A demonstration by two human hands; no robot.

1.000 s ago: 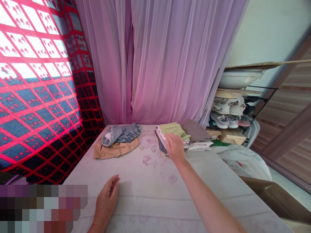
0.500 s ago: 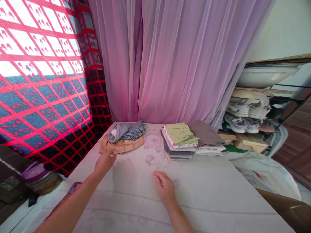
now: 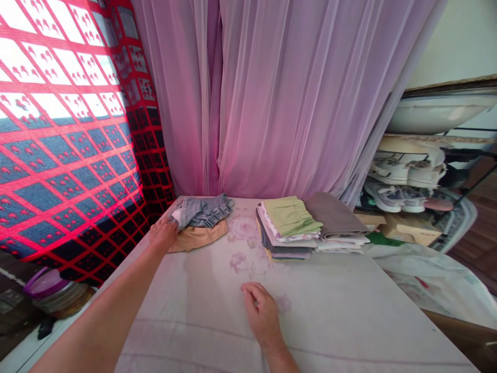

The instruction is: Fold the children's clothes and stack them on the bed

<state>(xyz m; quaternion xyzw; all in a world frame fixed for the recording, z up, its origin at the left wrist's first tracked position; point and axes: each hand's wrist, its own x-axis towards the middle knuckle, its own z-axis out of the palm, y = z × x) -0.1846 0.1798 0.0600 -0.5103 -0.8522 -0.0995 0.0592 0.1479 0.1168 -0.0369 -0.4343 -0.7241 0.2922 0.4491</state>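
My left hand is at the left edge of the table, its fingers against a folded-over pair of denim shorts that lies on a tan garment. I cannot tell whether those fingers grip the denim. My right hand rests on the pale floral table cover, loosely curled and holding nothing. Farther right stands a folded clothes stack topped by a green garment. Beside it, a grey folded cloth lies on white folded items.
A sheer pink curtain hangs behind the table, and a red-and-navy patterned cloth hangs to its left. At right stand a rack of shoes under a white basin, and a white plastic sack. A purple-lidded container sits on the floor at left.
My left hand has moved from the lower left up to the denim and tan pile. My right hand, back from the clothes stack earlier, stays on the table cover, a little nearer me.
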